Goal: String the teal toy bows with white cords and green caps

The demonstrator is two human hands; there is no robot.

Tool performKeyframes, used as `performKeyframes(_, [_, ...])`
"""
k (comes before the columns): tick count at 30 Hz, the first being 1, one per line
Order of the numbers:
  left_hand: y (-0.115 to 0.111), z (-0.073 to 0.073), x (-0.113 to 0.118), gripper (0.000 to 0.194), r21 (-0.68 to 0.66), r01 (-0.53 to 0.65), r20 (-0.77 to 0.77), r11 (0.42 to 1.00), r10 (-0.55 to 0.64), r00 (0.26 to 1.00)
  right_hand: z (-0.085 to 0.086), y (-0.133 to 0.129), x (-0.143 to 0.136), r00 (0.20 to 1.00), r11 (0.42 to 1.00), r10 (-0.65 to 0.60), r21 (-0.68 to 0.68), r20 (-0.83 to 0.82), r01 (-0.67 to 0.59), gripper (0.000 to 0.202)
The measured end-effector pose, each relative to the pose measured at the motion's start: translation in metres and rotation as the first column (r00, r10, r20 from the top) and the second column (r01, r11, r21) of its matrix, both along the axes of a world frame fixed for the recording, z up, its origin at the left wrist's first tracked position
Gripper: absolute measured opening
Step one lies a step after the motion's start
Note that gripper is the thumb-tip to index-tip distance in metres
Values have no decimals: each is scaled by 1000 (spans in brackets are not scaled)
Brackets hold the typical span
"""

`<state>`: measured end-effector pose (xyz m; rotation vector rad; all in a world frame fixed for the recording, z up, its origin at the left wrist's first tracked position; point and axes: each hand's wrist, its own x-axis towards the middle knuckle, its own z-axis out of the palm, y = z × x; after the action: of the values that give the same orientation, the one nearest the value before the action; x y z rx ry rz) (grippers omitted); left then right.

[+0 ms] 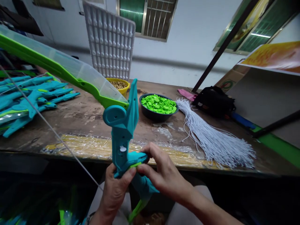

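Note:
A toy bow of teal plastic, with a bright green and translucent limb, stands upright before me over the table's front edge. My left hand is closed round its body near the grip, the thumb beside a small green piece on it. My right hand pinches the teal part that juts out there, thumb and fingers at that green piece. Both hands hide part of the grip. A white string runs down from the limb at the left.
Several teal bows lie piled at the left of the table. A dark bowl of green pieces, a yellow basket of ring-like parts and a bundle of white cords stand or lie behind. A black bag sits at the right.

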<state>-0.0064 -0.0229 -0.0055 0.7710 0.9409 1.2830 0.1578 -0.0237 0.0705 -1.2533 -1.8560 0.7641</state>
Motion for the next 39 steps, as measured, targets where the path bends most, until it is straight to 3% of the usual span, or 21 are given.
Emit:
performKeyframes(3, [10, 5, 2, 37, -58, -20, 163, 998, 29, 986, -2, 9, -4, 999, 999, -39, -2, -20, 39, 13])
performKeyframes(8, [22, 14, 3, 35, -65, 121, 361, 991, -90, 928, -3, 30, -6, 970, 949, -85, -316, -228, 9, 25])
performKeyframes(11, [26, 16, 1, 31, -66, 157, 388, 985, -120, 914, 1, 39, -7, 965, 926, -61, -376, -256, -41, 26])
performKeyframes(15, [34, 21, 1, 31, -26, 129, 350, 991, -112, 930, 13, 52, -7, 990, 933, -8, -357, -137, -42, 21])
performKeyframes(20, [48, 41, 6, 37, -14, 44, 306, 999, -38, 951, 32, 67, -7, 995, 953, 102, -289, 22, -91, 21])
performKeyframes(24, [51, 50, 4, 32, -7, 12, 246, 1000, -10, 969, 35, 65, -11, 992, 989, 61, -140, 113, -45, 24])
performKeyframes(27, [53, 45, -2, 28, -26, 110, 264, 994, -99, 960, 27, 63, -13, 988, 990, -25, -131, 150, 45, 30])
performKeyframes(29, [54, 39, -4, 26, -76, 207, 299, 975, -176, 938, 18, 63, -14, 982, 973, -77, -201, 170, 111, 29])
performKeyframes(31, [54, 32, -6, 23, -160, 239, 320, 958, -179, 930, 10, 65, -16, 980, 954, -79, -270, 182, 127, 25])
performKeyframes(36, [57, 26, -18, 13, -363, 72, 215, 929, 8, 977, 3, 90, -8, 965, 959, 52, -282, 257, 24, 26])
performKeyframes(39, [62, 27, -41, 10, -368, 48, 236, 929, 43, 971, 9, 137, 19, 924, 981, -93, -126, 370, 149, 24])
